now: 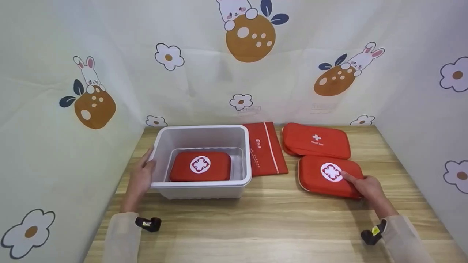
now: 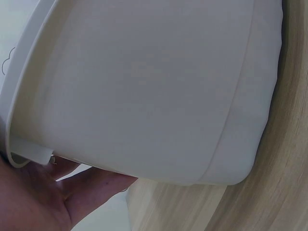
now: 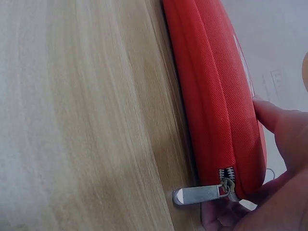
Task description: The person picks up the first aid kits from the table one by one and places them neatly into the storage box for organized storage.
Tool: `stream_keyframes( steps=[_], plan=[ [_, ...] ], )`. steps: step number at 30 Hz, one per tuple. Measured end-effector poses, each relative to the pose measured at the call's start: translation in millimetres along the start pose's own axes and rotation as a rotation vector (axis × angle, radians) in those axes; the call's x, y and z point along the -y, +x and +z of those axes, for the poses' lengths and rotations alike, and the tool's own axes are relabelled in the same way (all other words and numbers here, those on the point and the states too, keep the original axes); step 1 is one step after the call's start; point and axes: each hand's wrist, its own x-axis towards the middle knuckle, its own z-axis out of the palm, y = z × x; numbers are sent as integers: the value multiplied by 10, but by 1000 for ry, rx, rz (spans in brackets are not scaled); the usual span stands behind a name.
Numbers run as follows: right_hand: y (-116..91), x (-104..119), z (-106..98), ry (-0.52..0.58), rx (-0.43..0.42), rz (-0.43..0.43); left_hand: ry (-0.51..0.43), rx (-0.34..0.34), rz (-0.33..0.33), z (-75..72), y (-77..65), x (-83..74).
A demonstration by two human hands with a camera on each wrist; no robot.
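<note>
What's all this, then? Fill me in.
A person holds a white bin by its rim with the left grip; one red case lies inside. The right grip pinches a second red case, outside the bin. A FIRST AID case and a flat red packet lie on the table.

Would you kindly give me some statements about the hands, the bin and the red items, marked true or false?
1. The left hand holds the white bin. True.
2. The bin contains two red cases. False: only one red case shows inside.
3. The right hand grips another red case. True.
4. The zipper pull is black plastic. False: it is silver-coloured metal.
5. In the head view, the flat red folder lies right of the bin. True.
</note>
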Motion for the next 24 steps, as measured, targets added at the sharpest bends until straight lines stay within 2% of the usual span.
stream_keyframes(
  steps=[11, 18, 24],
  plan=[
    [0, -10, -13, 25, -16, -5, -22, -33, 42, -8, -29, -6],
    [-34, -5, -21, 60, -28, -31, -10, -13, 12, -11, -26, 2],
    [-57, 6, -28, 77, -32, -43, -22, -13, 14, -8, -27, -3]
  ],
)
